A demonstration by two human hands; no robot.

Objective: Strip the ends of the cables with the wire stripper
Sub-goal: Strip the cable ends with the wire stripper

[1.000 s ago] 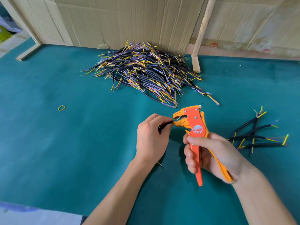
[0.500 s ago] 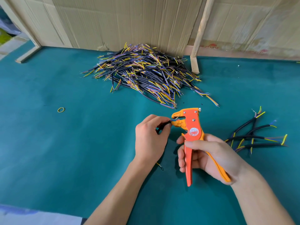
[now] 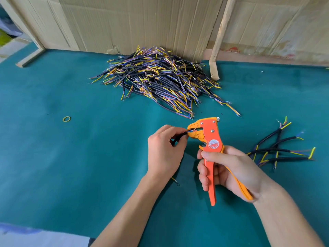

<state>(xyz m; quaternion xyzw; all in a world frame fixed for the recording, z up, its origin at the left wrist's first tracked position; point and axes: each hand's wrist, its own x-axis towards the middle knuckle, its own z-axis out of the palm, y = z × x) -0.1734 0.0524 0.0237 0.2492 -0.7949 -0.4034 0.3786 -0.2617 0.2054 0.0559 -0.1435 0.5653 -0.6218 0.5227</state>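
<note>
My right hand [image 3: 229, 171] grips the two handles of an orange wire stripper [image 3: 209, 138], whose jaws point left. My left hand [image 3: 164, 150] pinches a short black cable [image 3: 179, 137] and holds its end with thin coloured wires inside the stripper's jaws. The cable's other end [image 3: 175, 181] pokes out below my left wrist. A big pile of black cables [image 3: 160, 81] with yellow, blue and purple ends lies at the back of the green table. A small group of cables [image 3: 279, 150] lies to the right of my right hand.
A cardboard wall [image 3: 142, 22] closes the back of the green table [image 3: 71, 166], with a wooden slat [image 3: 218, 40] leaning against it. A small yellow rubber ring [image 3: 66, 119] lies at the left. The table's near edge runs at the bottom left.
The stripper's handles have come a little closer together in my right hand, and the tool has shifted slightly left. My left hand keeps the cable end in the jaws.
</note>
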